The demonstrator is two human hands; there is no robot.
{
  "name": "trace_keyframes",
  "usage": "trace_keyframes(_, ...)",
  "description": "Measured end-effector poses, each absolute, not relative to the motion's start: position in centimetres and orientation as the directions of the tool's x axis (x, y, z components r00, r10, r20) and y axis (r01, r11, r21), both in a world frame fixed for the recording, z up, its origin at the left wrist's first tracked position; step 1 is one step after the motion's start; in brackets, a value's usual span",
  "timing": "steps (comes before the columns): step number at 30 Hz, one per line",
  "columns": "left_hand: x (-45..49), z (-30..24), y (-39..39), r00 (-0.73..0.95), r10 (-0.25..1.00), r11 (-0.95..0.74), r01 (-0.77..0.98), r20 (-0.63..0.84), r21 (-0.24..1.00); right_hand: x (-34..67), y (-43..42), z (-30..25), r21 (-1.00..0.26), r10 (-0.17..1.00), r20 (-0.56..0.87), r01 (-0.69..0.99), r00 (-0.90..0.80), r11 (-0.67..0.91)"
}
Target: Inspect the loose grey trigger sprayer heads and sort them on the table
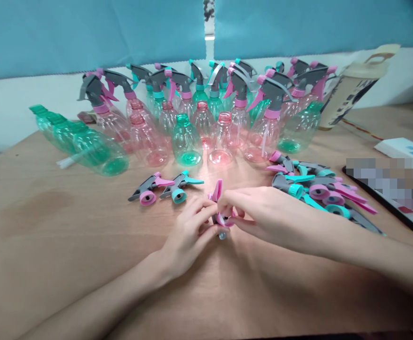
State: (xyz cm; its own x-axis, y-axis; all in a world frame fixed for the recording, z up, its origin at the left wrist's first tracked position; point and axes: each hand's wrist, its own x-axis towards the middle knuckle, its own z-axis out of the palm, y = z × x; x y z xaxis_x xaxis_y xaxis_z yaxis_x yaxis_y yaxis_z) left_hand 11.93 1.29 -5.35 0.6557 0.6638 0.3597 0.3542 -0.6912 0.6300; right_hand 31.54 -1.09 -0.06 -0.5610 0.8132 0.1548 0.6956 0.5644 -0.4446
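Note:
My left hand (188, 231) and my right hand (259, 212) meet at the middle of the wooden table (50, 236), both pinched on one pink and grey spray trigger head (218, 203). Its pink lever sticks up between my fingertips; the rest is partly hidden by my fingers. Just to the left lie a pink-capped trigger head (148, 191) and a teal one (180, 189). A heap of loose trigger heads (316, 189) sits to the right of my right hand.
Behind my hands stand several clear pink and green spray bottles (187, 141), some capped with triggers, some open. Green bottles (82, 141) lie on their sides at left. A paper bag (351, 89) stands at the back right; a dark tablet (387, 198) lies at right.

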Motion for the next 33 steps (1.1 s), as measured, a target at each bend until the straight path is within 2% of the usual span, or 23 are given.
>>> trace_keyframes(4,11.8,-5.3,1.4,0.632,0.697,-0.656,0.371,0.339,0.657,30.8,-0.8,-1.1,-0.422,0.794,0.248,0.676,-0.555,0.604)
trace_keyframes(8,11.9,-5.5,1.5,0.604,0.712,-0.645,0.361,0.357,0.673,30.4,-0.8,-2.2,-0.377,0.824,0.333,0.736,-0.459,0.562)
trace_keyframes(11,12.0,-5.6,1.3,0.598,0.700,-0.674,0.374,0.391,0.637,30.2,-1.2,-2.3,-0.289,0.803,0.405,0.772,-0.438,0.567)
trace_keyframes(14,12.2,-5.6,1.1,0.619,0.664,-0.724,0.394,0.419,0.565,30.4,-1.7,-1.7,-0.253,0.773,0.398,0.752,-0.493,0.609)
trace_keyframes(18,12.4,-5.3,0.9,0.627,0.633,-0.766,0.422,0.453,0.485,31.3,-2.6,-0.4,-0.361,0.834,0.313,0.755,-0.455,0.547)
trace_keyframes(21,12.9,-5.0,0.9,0.631,0.612,-0.784,0.409,0.476,0.466,32.7,-3.8,0.5,-0.471,0.862,0.324,0.723,-0.391,0.505)
trace_keyframes(26,16.0,-4.6,1.1,0.655,0.576,-0.812,0.391,0.488,0.434,36.6,-7.0,1.5,-0.572,0.898,0.352,0.699,-0.265,0.430)
trace_keyframes(30,20.4,-4.3,1.6,0.691,0.437,-0.898,0.295,0.576,0.328,40.1,-9.8,1.6,-0.630,0.939,0.331,0.718,-0.097,0.296)
trace_keyframes(33,23.9,-4.0,2.0,0.745,0.284,-0.959,0.212,0.604,0.189,42.2,-11.4,1.1,-0.655,0.936,0.353,0.713,-0.005,0.250)
